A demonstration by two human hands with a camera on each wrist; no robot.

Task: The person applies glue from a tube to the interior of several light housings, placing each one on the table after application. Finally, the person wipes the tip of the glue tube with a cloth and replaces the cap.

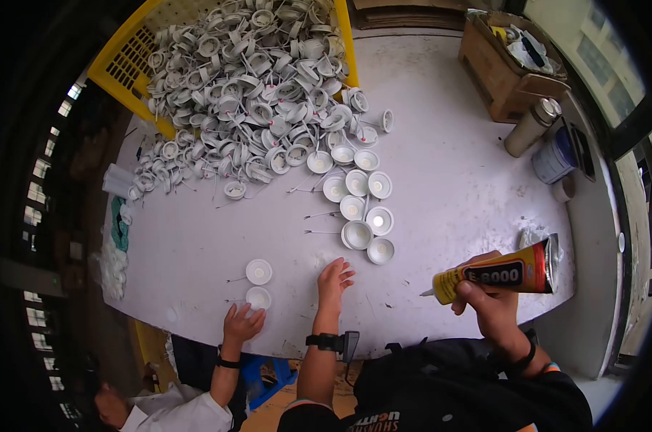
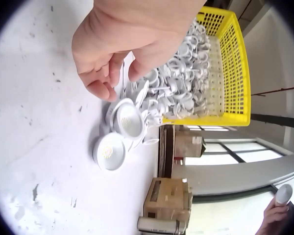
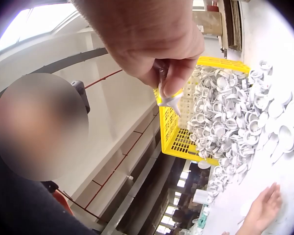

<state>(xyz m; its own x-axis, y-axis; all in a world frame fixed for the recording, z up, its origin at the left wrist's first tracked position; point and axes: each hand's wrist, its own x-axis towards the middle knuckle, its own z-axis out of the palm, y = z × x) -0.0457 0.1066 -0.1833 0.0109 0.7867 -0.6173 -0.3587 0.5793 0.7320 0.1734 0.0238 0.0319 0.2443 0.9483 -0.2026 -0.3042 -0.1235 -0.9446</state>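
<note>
My right hand (image 1: 493,306) grips a yellow, red and black glue tube (image 1: 502,273) labelled "6000", its thin nozzle pointing left above the table. In the right wrist view, the nozzle (image 3: 172,102) sticks out past the fingers. My left hand (image 1: 332,284) is over the table with loosely bent fingers and nothing in them. Just beyond its fingertips stand white round downlights, the nearest being a stacked downlight (image 1: 357,235) and another downlight (image 1: 381,250). They face up in a cluster, several with thin wires trailing left.
A yellow crate (image 1: 124,68) spills a heap of white lamp fittings (image 1: 247,93) onto the table (image 1: 441,165). At left, another person's hand (image 1: 243,324) is at a downlight (image 1: 258,297), beside a second downlight (image 1: 259,271). A cardboard box (image 1: 502,79), metal flask (image 1: 532,127) and tub (image 1: 554,158) stand right.
</note>
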